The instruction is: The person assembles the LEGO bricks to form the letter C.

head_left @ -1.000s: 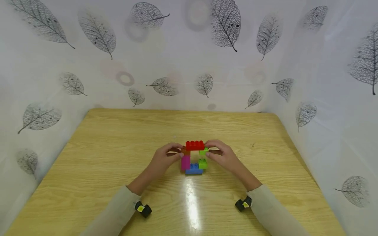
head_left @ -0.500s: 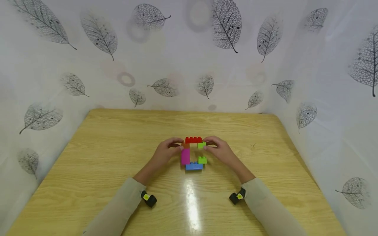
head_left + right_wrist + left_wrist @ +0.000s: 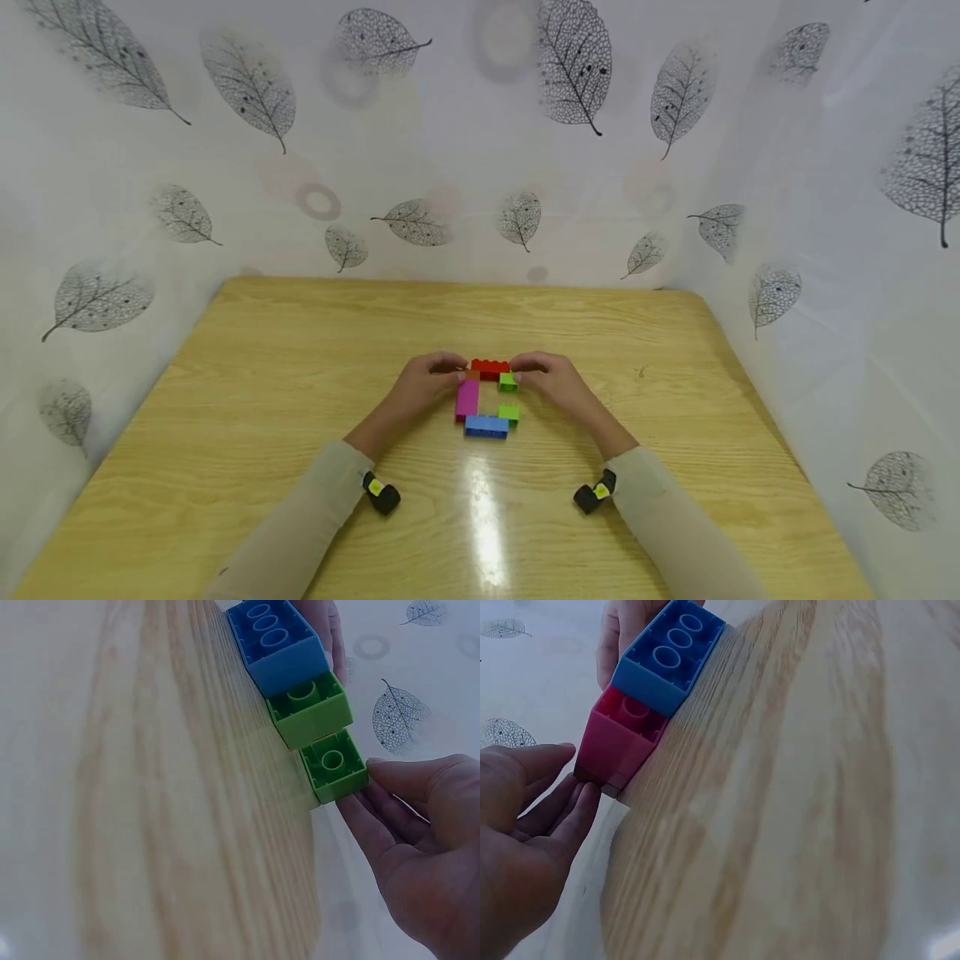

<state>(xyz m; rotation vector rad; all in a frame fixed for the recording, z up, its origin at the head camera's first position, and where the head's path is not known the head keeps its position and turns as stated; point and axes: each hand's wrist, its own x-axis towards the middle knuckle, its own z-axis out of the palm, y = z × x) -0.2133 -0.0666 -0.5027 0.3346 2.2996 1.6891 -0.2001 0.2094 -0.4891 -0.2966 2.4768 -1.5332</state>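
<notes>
A frame-like structure of toy building bricks lies at the middle of the table, hollow undersides towards me. A red brick [image 3: 491, 367] forms its far side and a blue brick [image 3: 486, 427] its near side. Down the left run an orange brick [image 3: 472, 376] and a pink brick [image 3: 467, 400]. Two small green bricks sit on the right, a far one [image 3: 334, 766] and a near one [image 3: 310, 711], with a gap between them. My left hand [image 3: 424, 387] holds the far left corner at the orange brick. My right hand [image 3: 553, 382] pinches the far green brick between thumb and fingers.
The wooden table [image 3: 300, 350] extends around the bricks, its far edge meeting a white leaf-printed curtain [image 3: 450, 150]. A bright reflection lies on the tabletop in front. Black wrist cameras sit on the left [image 3: 381, 493] and right [image 3: 596, 492] sleeves.
The brick structure has tipped away, so its studs have turned from view and its undersides now show. It has shifted slightly left. Both hands stay at its far corners.
</notes>
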